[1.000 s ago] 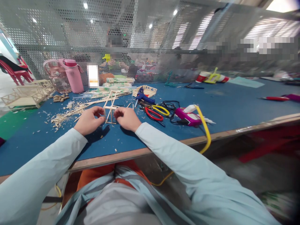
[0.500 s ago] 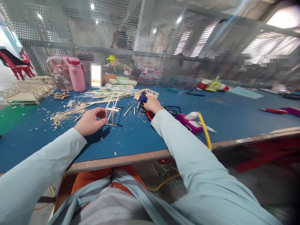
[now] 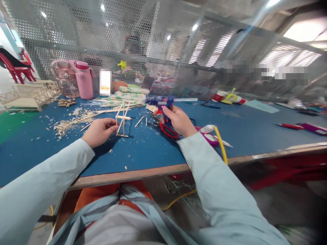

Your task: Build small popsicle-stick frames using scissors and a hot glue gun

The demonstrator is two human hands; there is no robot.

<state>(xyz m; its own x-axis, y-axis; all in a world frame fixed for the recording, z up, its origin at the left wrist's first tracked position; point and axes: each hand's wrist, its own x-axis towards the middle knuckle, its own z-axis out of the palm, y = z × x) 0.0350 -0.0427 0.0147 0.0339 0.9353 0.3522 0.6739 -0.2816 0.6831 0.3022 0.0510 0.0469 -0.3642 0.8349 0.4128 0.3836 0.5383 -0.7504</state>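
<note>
My left hand [image 3: 99,132] pinches the left post of a small frame of thin wooden sticks [image 3: 124,118], which stands upright on the blue table. My right hand [image 3: 181,121] is closed round the grip of a blue glue gun [image 3: 167,101], held above the table. A small red light glows on the gun; its nozzle points left and a clear glue stick [image 3: 187,100] juts out behind. Just beneath lie scissors with red handles [image 3: 169,131]. A pale wooden piece [image 3: 150,107] is partly hidden behind the gun.
Wood scraps [image 3: 67,126] and bundled sticks [image 3: 127,97] lie beyond my left hand. A pink bottle [image 3: 85,81], a clear jug [image 3: 66,83] and a wooden model [image 3: 21,97] stand left. A purple device [image 3: 211,139] with yellow strap sits right. Behind the mesh screen is a person.
My right hand has lifted the glue gun off the table and brought it right and nearer, turning it level. My left hand stays at the stick frame.
</note>
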